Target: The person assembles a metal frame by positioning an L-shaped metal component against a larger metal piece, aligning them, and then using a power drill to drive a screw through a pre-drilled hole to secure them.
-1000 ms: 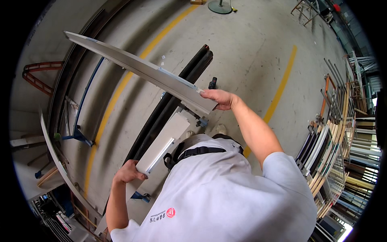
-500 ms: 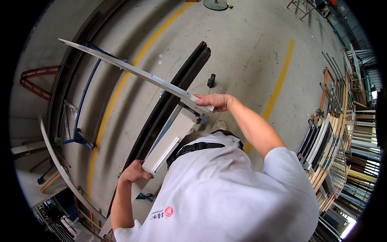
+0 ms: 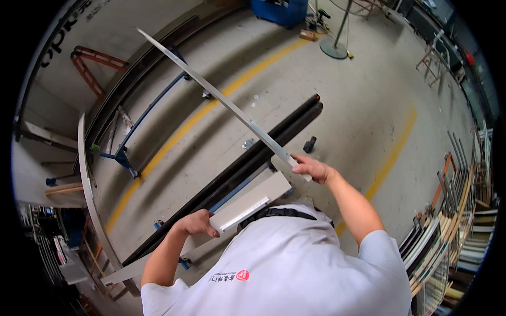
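Note:
My right hand (image 3: 314,169) is closed on the near end of a long, thin, pale bar (image 3: 226,102), which stretches away to the upper left across two black rails. With my left hand (image 3: 197,223) I grip the left end of a short white board (image 3: 253,200), thumb over its near edge. A narrow silvery strip (image 3: 245,213) runs along that board in front of my waist. Another pale bar (image 3: 132,271) reaches out to the lower left by my left forearm; how it joins the board is hidden. The black rails (image 3: 237,169) lie just beyond the board.
A black hand-sized tool (image 3: 310,144) lies on the floor right of the rails. Blue stand legs (image 3: 124,160) and an orange frame (image 3: 89,73) are at left. Racks of long profiles (image 3: 440,231) line the right. A blue bin (image 3: 279,11) and a round base (image 3: 333,47) are farther off.
The view has turned, so the rails, bar and board sit farther right and lower, with more floor showing at the top. Both hands keep their grips.

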The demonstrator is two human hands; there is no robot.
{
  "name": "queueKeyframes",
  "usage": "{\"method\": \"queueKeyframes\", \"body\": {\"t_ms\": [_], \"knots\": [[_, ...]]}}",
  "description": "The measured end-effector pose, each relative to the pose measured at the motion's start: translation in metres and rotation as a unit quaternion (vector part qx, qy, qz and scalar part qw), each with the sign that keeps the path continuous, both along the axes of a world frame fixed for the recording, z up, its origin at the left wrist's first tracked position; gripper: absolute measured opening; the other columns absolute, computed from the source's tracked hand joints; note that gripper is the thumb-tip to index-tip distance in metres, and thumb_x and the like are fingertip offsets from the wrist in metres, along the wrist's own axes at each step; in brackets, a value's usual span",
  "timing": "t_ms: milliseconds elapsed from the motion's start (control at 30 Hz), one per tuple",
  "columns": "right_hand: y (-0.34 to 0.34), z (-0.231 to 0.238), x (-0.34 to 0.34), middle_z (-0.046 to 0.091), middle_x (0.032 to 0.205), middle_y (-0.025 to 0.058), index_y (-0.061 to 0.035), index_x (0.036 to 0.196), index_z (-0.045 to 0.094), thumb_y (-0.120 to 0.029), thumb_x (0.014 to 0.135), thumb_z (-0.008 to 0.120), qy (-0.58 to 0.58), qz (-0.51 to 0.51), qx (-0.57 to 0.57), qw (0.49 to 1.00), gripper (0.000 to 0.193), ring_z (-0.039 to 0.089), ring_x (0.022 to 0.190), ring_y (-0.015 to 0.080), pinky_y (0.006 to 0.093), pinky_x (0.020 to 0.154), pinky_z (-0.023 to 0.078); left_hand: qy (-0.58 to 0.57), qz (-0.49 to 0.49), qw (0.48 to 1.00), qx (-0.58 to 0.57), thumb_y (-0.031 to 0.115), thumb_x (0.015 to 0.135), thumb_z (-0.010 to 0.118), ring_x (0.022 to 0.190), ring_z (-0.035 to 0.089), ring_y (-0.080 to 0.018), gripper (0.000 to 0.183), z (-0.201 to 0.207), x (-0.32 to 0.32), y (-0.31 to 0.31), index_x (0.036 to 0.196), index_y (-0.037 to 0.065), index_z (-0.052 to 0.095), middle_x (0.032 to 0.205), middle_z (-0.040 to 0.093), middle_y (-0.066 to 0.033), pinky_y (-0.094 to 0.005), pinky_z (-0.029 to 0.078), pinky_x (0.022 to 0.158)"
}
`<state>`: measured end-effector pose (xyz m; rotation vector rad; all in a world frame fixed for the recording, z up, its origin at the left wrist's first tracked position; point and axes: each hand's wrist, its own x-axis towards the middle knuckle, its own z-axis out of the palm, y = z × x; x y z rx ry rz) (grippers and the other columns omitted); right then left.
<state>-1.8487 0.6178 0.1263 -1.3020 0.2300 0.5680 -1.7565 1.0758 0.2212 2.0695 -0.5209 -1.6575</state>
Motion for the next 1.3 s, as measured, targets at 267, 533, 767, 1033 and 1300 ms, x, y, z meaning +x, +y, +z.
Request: {"method": "queueKeyframes", "body": {"t_ms": [267, 533, 767, 1033, 1300], "knots": [[0.013, 0.02, -0.011, 0.053, 0.143, 0.0111, -0.0066, 0.154, 0.035, -0.029, 0.083, 0.069, 0.061, -0.062, 0.195, 0.977, 0.082, 0.054, 0.127, 0.0215, 0.0365, 0.107, 0.044, -0.004, -0.007, 1.0, 0.01, 0.024, 0.064, 0.087, 0.091, 0.067, -0.0231, 0.058, 0.02, -0.008, 0.011, 0.111, -0.004, 0.07, 0.095, 0.073, -0.0148, -0.0346, 0.051, 0.088], [0.044, 0.017, -0.016, 0.039, 0.155, 0.0129, -0.0007, 0.158, 0.022, -0.03, 0.076, 0.072, -0.005, -0.061, 0.083, 0.995, 0.101, 0.037, 0.142, 0.0237, 0.0346, 0.117, 0.027, 0.001, -0.009, 0.999, 0.031, 0.024, 0.064, 0.089, 0.092, 0.066, -0.0218, 0.06, 0.021, -0.006, 0.014, 0.114, -0.003, 0.069, 0.097, 0.073, -0.013, -0.0346, 0.052, 0.086], [0.046, -0.002, -0.023, 0.039, 0.155, 0.0134, 0.0009, 0.157, 0.026, -0.031, 0.074, 0.073, -0.034, -0.087, 0.12, 0.988, 0.1, 0.038, 0.141, 0.0236, 0.0338, 0.117, 0.027, 0.009, -0.001, 1.0, 0.009, 0.026, 0.065, 0.085, 0.092, 0.066, -0.0232, 0.06, 0.003, -0.009, 0.023, 0.115, -0.002, 0.069, 0.097, 0.073, -0.0142, -0.0351, 0.052, 0.086], [0.058, -0.002, -0.027, 0.039, 0.155, 0.0158, 0.0032, 0.156, 0.027, -0.029, 0.077, 0.075, -0.1, -0.074, 0.048, 0.991, 0.098, 0.037, 0.142, 0.0248, 0.033, 0.118, 0.026, -0.003, -0.006, 1.0, 0.001, 0.023, 0.066, 0.088, 0.09, 0.064, -0.0193, 0.056, 0.008, -0.009, 0.018, 0.113, -0.003, 0.07, 0.094, 0.073, -0.0104, -0.0332, 0.052, 0.085], [0.064, 0.005, -0.031, 0.041, 0.152, 0.0161, 0.0035, 0.156, 0.026, -0.037, 0.072, 0.077, -0.087, -0.097, 0.059, 0.99, 0.107, 0.041, 0.139, 0.0245, 0.0328, 0.115, 0.03, 0.002, -0.009, 1.0, -0.01, 0.023, 0.066, 0.09, 0.093, 0.064, -0.0189, 0.057, 0.003, -0.008, 0.02, 0.113, -0.003, 0.069, 0.097, 0.073, -0.011, -0.0333, 0.052, 0.086]]}}
